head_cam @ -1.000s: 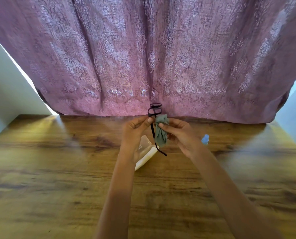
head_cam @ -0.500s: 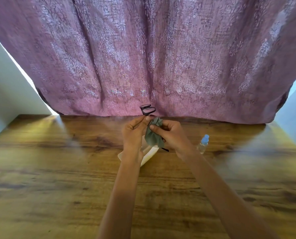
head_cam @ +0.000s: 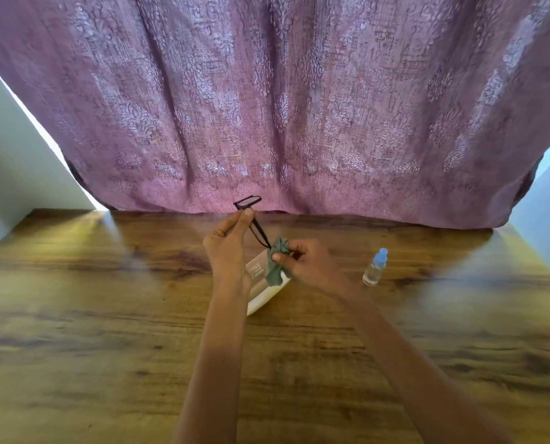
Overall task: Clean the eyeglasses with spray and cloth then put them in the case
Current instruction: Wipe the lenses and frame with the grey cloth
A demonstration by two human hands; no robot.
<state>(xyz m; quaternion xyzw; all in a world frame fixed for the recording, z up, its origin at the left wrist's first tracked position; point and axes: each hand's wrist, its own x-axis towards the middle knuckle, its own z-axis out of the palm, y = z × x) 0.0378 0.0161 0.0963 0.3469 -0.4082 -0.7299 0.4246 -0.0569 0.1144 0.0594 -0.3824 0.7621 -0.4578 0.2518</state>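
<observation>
Left hand [head_cam: 227,251] pinches the glasses [head_cam: 248,202] near the front, lens up, clear of the worktop [head_cam: 107,315], prob. to steady them while the right hand [head_cam: 312,264] pinches the cloth [head_cam: 275,267] round one arm's tip to wipe it. Case [head_cam: 264,299] lies open just below, handy for stowing; spray bottle [head_cam: 374,269] stands apart on the right. 2nd lens & other arm can't be made out, and the left wrist hides part of the case.

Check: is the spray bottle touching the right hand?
Apart. The head view shows a strip of bare table between the spray bottle and the right hand, which pinches the cloth.
</observation>
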